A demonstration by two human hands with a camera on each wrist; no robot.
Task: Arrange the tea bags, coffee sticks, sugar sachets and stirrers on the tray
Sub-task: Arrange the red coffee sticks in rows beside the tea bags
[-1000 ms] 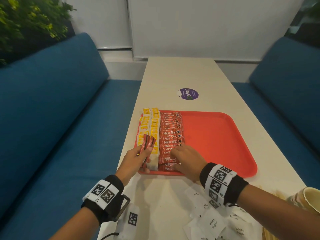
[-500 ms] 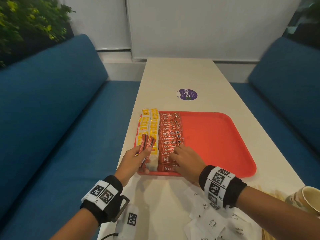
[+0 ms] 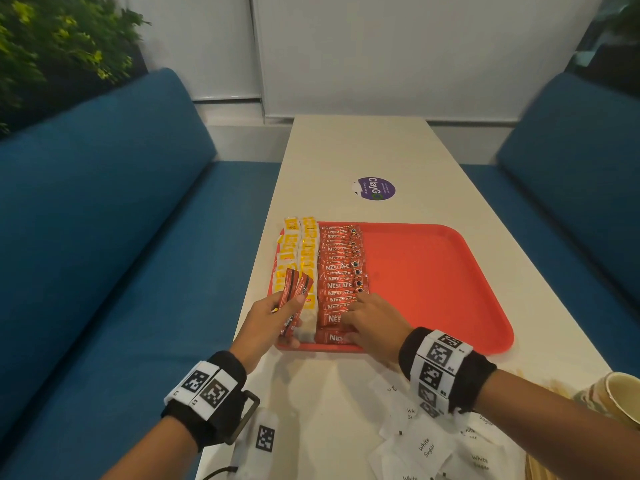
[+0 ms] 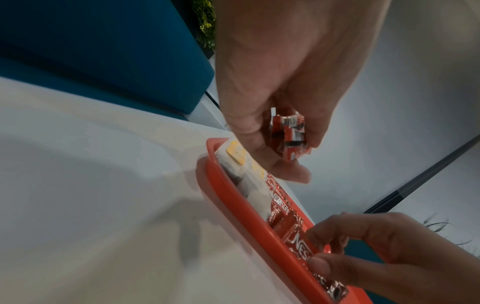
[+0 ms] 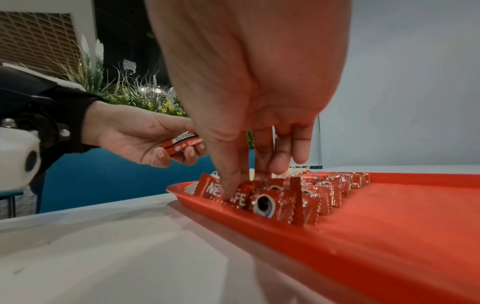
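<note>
Flanking a white table (image 3: pixel 346 150), blue sofas (image 3: pixel 104 220); hands pinch coffee sticks (image 3: pixel 341 285) (red tray (image 3: pixel 433 271)).

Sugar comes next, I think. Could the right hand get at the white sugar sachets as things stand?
Probably yes. The white sugar sachets lie loose on the table just under the right wrist, uncovered. But the right hand is busy on the coffee sticks and must draw back.

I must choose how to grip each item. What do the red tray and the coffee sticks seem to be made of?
The red tray: probably moulded plastic with a matt, slightly grainy finish; it has a rounded raised rim and one even colour. The coffee sticks: thin glossy printed film, perhaps foil-lined; they show bright glints, wrinkles and zigzag crimped ends in the right wrist view. The left hand holds a few more.
</note>
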